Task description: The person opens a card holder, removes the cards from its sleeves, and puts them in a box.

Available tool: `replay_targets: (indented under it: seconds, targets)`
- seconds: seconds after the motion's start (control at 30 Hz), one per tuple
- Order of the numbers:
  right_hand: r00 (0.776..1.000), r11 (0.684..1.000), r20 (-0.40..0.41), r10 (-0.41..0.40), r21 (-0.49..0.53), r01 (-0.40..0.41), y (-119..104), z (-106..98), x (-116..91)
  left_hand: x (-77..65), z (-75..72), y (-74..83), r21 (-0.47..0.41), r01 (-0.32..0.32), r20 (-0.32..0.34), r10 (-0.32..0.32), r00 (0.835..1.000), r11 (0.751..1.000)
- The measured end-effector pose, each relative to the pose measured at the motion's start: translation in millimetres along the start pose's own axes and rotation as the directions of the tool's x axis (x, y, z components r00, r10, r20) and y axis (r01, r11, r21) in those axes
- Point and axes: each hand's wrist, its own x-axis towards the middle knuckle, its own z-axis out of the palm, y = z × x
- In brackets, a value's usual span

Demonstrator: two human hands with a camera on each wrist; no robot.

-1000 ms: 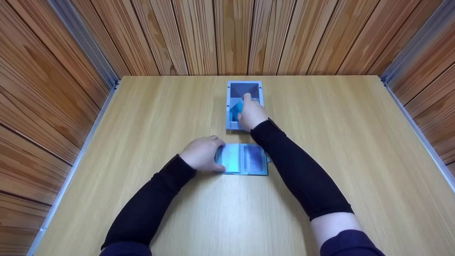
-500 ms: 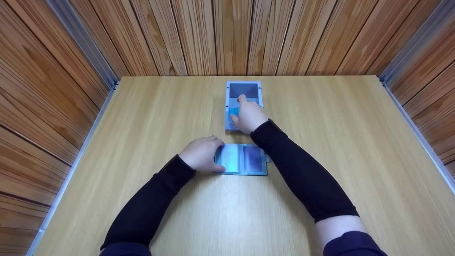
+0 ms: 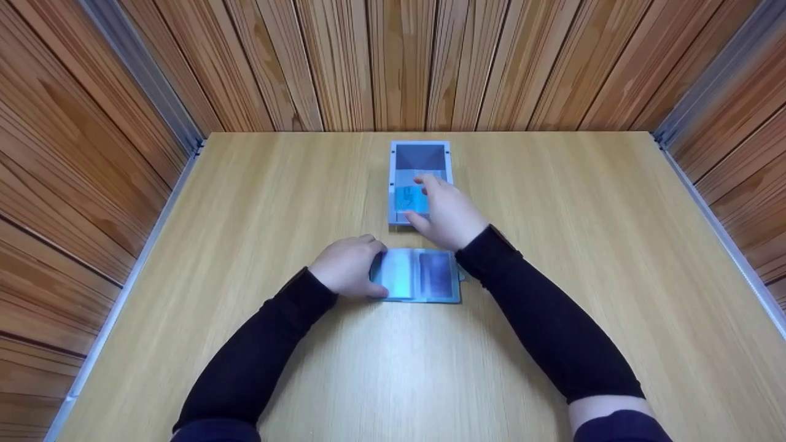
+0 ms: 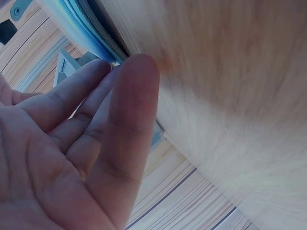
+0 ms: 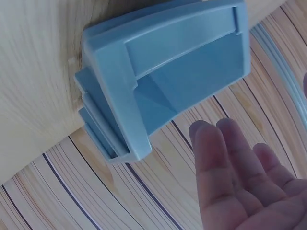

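Note:
A blue card holder [image 3: 417, 274] lies opened out on the table, its clear sleeves facing up. My left hand [image 3: 348, 265] holds its left end, thumb at the near edge and fingers at the far edge. In the left wrist view the holder's layered edge [image 4: 103, 36] meets my fingertips. Beyond it stands a grey-blue open box [image 3: 420, 145]. A bright blue card [image 3: 408, 198] lies inside, at the near end. Over the box's near right side is my right hand [image 3: 453, 212], thumb and fingers apart, holding nothing. The right wrist view shows this hand [image 5: 244, 177] beside the box [image 5: 115, 86].
The wooden table [image 3: 295, 190] runs back to a plank wall [image 3: 399, 67]. More plank walls with metal rails [image 3: 144, 61] flank it at both sides. A small strap tab [image 3: 462, 277] sticks out at the card holder's right edge.
My right hand has let go of the blue card, which now lies flat in the box, and has drawn back toward the near right. My left hand and the card holder stay put.

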Motion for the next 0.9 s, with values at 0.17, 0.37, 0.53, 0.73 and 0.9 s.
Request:
replay_targets:
  seconds: [0.17,0.37,0.53,0.73,0.9]
  targets:
    - [0.999,0.999,0.02,-0.047,0.01,0.046,4.1,-1.0,-19.5,0.3,0.0,0.4,0.004,0.007,0.005,-0.007,1.0,1.0]
    - [0.996,0.999,0.086,-0.033,-0.001,0.033,10.2,0.1,-36.8,0.0,-0.5,1.1,0.004,0.012,0.005,-0.012,1.0,1.0]
    - [0.99,1.0,0.139,-0.021,-0.019,0.024,15.4,1.5,-43.6,0.1,-0.7,1.3,0.002,0.021,0.007,-0.021,1.0,1.0]
    - [0.981,0.999,0.191,-0.018,-0.032,0.025,21.7,7.8,-49.9,0.3,-0.5,1.1,0.005,-0.003,-0.003,0.003,1.0,1.0]
    - [0.969,0.997,0.246,-0.005,-0.078,0.025,25.6,17.7,-50.1,-0.2,-0.7,0.7,0.002,0.004,0.003,-0.004,1.0,1.0]
